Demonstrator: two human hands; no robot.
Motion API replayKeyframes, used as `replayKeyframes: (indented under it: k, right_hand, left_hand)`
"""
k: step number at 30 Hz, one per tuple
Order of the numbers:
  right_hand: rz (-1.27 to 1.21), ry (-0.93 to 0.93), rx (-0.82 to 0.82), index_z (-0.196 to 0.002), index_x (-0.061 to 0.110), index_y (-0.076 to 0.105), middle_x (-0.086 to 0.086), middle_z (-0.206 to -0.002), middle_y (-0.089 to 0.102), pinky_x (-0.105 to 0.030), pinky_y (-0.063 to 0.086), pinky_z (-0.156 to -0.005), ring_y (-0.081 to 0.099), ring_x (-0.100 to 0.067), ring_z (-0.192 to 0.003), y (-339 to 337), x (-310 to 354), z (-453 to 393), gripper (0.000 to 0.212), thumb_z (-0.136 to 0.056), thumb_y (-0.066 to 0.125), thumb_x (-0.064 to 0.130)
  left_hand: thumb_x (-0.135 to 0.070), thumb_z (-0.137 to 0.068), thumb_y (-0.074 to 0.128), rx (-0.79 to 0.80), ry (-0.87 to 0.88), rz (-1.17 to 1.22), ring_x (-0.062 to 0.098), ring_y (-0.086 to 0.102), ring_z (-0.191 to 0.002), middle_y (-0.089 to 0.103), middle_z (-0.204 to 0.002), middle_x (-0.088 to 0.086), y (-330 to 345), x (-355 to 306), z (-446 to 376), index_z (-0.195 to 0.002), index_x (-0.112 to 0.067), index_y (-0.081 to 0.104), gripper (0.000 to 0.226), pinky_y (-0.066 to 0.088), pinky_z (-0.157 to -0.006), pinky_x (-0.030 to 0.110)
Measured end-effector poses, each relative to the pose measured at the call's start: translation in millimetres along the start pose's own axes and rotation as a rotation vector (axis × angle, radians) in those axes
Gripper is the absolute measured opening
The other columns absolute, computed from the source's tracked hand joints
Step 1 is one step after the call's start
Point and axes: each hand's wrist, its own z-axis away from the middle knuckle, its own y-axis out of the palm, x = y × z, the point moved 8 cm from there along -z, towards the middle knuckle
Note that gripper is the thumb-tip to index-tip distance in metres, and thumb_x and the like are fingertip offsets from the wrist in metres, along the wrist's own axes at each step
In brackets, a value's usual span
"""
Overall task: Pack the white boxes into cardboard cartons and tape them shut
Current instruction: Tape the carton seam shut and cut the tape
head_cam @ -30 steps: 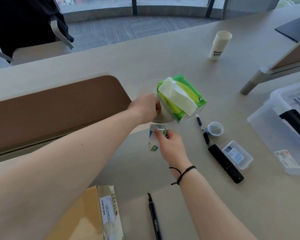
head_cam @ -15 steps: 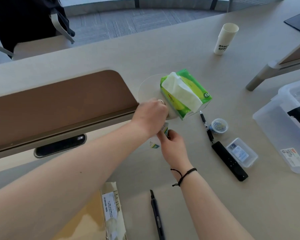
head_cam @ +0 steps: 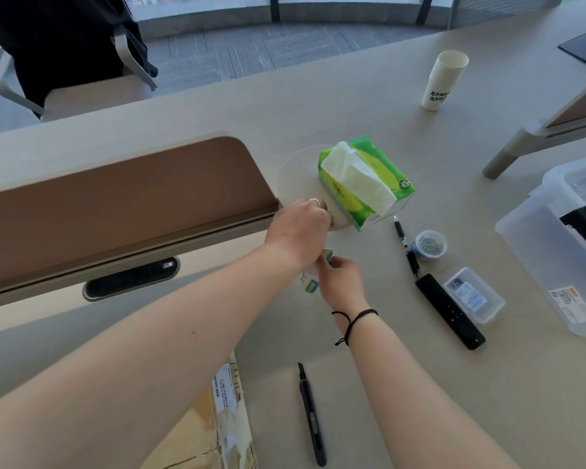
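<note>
The left hand has slid in over the small white blue-and-green-printed box pinched by the right hand, its fingers hidden, so packing into the brown cardboard carton below both wrists hasn't begun.

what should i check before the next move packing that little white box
1. Right hand has the small white box: ok, fingers pinch it.
2. Left hand free: cannot tell, it is curled over the box's top, partly hiding it.
3. Box closed: cannot tell, the hands cover it.
4. Cardboard carton within reach: ok, at the near table edge.
5. Carton open to receive the box: cannot tell, only a labelled corner shows.
6. Tape ready: not ok, none in view; only a utility knife lies nearby.
</note>
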Motion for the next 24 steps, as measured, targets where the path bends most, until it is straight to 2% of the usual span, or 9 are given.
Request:
replayKeyframes:
  k: [4,6,7,8,9,11,15,19,24]
  right_hand:
    - [-0.007,0.011,0.005,-0.056,0.017,0.032,0.001,-0.053,0.032,-0.024,0.022,-0.043,0.025,-0.016,-0.051,2,-5,1,0.053,-0.096,0.064,0.028]
    - [-0.016,-0.020,-0.023,-0.058,0.018,0.038,0.006,-0.052,0.036,-0.026,0.025,-0.047,0.032,-0.012,-0.050,-2,-7,3,0.047,-0.095,0.066,0.026]
    - [-0.028,-0.040,-0.052,-0.065,0.018,0.047,0.007,-0.057,0.045,-0.026,0.031,-0.051,0.042,-0.009,-0.054,-5,-7,5,0.036,-0.094,0.068,0.027]
    - [-0.063,-0.042,-0.073,-0.081,0.018,0.058,0.006,-0.071,0.057,-0.026,0.041,-0.061,0.054,-0.009,-0.067,-8,-8,9,0.020,-0.093,0.069,0.029]
    - [-0.102,-0.016,-0.089,-0.103,0.018,0.061,0.003,-0.091,0.064,-0.028,0.047,-0.075,0.060,-0.011,-0.084,-10,-11,14,0.018,-0.093,0.069,0.031]
    - [-0.163,0.034,-0.113,-0.131,0.017,0.054,0.001,-0.115,0.062,-0.031,0.047,-0.090,0.060,-0.015,-0.101,-12,-17,25,0.042,-0.094,0.067,0.032]
    - [-0.137,-0.010,-0.108,-0.137,0.016,0.052,-0.001,-0.122,0.064,-0.027,0.044,-0.086,0.061,-0.014,-0.102,-5,-13,47,0.045,-0.095,0.066,0.029]
    - [0.054,-0.125,0.106,-0.134,0.012,0.057,-0.002,-0.123,0.066,-0.020,0.044,-0.086,0.061,-0.011,-0.106,38,-5,95,0.040,-0.096,0.066,0.022]
    - [0.250,-0.137,0.399,-0.147,0.020,0.046,0.010,-0.144,0.054,-0.028,0.041,-0.109,0.051,-0.006,-0.130,97,-34,186,0.057,-0.096,0.066,0.035]
  left_hand:
    - [0.000,-0.090,0.048,0.079,-0.013,0.028,0.027,0.054,-0.088,0.057,-0.102,0.004,0,1,2,-0.102,-0.014,0.072,0.031,0.044,-0.067,0.036]
    - [-0.005,-0.093,0.048,0.167,-0.016,0.073,0.029,0.059,-0.096,0.058,-0.110,0.005,1,4,9,-0.114,-0.018,0.069,0.032,0.048,-0.071,0.038]
    - [-0.010,-0.096,0.049,0.213,-0.017,0.127,0.029,0.060,-0.103,0.058,-0.117,0.004,1,7,14,-0.122,-0.021,0.066,0.034,0.052,-0.080,0.040]
    - [-0.015,-0.098,0.050,0.240,-0.015,0.192,0.029,0.059,-0.111,0.057,-0.127,0.003,1,9,22,-0.129,-0.025,0.063,0.035,0.052,-0.089,0.042]
    - [-0.019,-0.099,0.051,0.234,-0.015,0.255,0.027,0.057,-0.118,0.055,-0.135,0.001,-3,12,32,-0.133,-0.028,0.061,0.037,0.050,-0.097,0.043]
    - [-0.020,-0.101,0.051,0.155,-0.028,0.370,0.023,0.053,-0.127,0.050,-0.145,-0.004,-15,21,54,-0.136,-0.028,0.060,0.037,0.045,-0.105,0.039]
    - [-0.021,-0.102,0.050,0.088,-0.138,0.467,0.018,0.053,-0.126,0.045,-0.150,-0.007,-20,47,103,-0.135,-0.025,0.060,0.034,0.042,-0.105,0.032]
    - [-0.021,-0.102,0.051,0.088,-0.218,0.506,0.014,0.046,-0.134,0.044,-0.150,-0.005,-8,73,152,-0.134,-0.027,0.060,0.034,0.032,-0.104,0.022]
    - [-0.022,-0.103,0.050,0.030,-0.307,0.563,0.012,0.032,-0.146,0.039,-0.156,0.001,0,104,222,-0.140,-0.023,0.057,0.037,0.026,-0.118,0.028]
